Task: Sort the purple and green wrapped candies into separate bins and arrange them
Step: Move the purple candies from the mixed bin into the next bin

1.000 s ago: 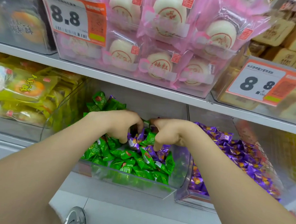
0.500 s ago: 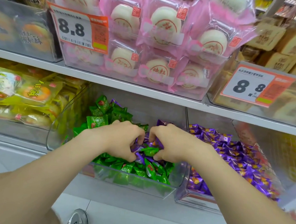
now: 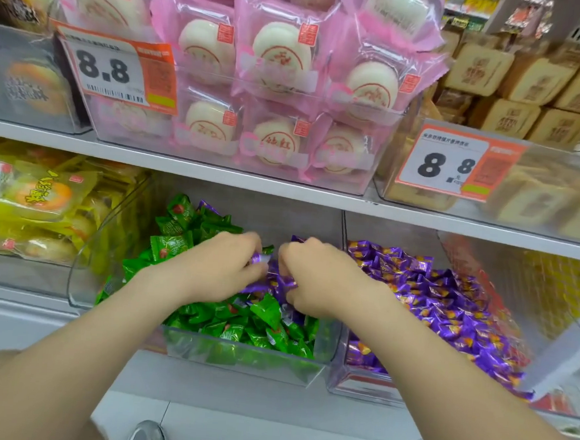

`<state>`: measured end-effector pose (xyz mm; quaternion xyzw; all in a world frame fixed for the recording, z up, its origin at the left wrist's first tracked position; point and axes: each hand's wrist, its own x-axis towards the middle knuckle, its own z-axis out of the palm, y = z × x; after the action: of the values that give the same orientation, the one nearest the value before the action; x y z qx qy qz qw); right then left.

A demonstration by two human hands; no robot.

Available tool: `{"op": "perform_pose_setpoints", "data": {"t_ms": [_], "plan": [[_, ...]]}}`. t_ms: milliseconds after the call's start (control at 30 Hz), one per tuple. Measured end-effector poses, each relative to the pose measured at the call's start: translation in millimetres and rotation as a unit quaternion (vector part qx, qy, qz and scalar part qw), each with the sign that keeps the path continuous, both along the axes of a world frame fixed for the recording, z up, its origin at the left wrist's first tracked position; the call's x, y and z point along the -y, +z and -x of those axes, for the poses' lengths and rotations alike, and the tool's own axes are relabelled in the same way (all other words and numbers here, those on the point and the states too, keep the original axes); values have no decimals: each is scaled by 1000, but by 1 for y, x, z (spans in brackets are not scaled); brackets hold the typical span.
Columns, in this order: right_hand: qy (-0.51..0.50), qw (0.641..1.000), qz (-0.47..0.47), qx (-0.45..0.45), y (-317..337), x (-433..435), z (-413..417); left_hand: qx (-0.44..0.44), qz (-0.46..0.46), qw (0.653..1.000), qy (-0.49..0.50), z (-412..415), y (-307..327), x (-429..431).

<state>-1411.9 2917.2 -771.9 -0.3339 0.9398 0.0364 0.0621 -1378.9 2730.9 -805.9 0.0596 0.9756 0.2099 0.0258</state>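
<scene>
Centrally, a clear hard-plastic bin (image 3: 238,357) holds glossy, crinkled green candies (image 3: 264,324), with a few purple candies (image 3: 272,282) on top. Forearms reach in from the lower corners. The left hand (image 3: 216,266) and right hand (image 3: 318,280), knuckles up, curl their fingers around those purple candies. To the right, a second clear bin (image 3: 356,386) carries a purple heap (image 3: 447,306).

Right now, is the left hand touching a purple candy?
Touching. The head view shows the left hand pinching a purple candy in its fingertips, above the green candies, with no gap.
</scene>
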Motion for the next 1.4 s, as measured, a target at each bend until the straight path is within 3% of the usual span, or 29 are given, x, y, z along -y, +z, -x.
{"op": "perform_pose_setpoints", "data": {"t_ms": [133,267,433,500,667,733,900,1033,1100,1167,1200,1267,1400], "plan": [[-62,989,129,-39,7,-4,-2,-36,-145,983,108,-6,8,-19],[-106,966,235,-20,7,-13,-10,21,-385,904,184,-12,13,-42],[-140,913,383,8,9,-37,-17,54,-535,829,154,-20,20,-64],[-149,880,446,68,9,-49,-19,37,-528,842,104,-25,21,-67],[-198,751,580,248,15,-78,-29,20,-457,889,29,-31,23,-70],[-197,731,588,284,17,-89,-32,-16,-433,901,35,-31,22,-74],[-199,748,586,240,12,-120,-23,-109,-347,930,43,-25,21,-82],[-213,746,573,264,3,-154,-3,-151,-298,943,3,-31,28,-98],[-211,806,521,184,-2,-176,13,-159,-293,942,-26,-34,31,-109],[-224,885,405,47,-9,-201,32,-165,-276,945,-55,-34,32,-122],[-238,906,349,-19,-11,-212,40,-171,-262,948,-64,-33,31,-128],[-251,920,290,-83,-17,-228,51,-193,-220,954,-62,-31,29,-140],[-245,917,305,-78,-34,-240,71,-224,-132,965,-43,-21,25,-157]]}}
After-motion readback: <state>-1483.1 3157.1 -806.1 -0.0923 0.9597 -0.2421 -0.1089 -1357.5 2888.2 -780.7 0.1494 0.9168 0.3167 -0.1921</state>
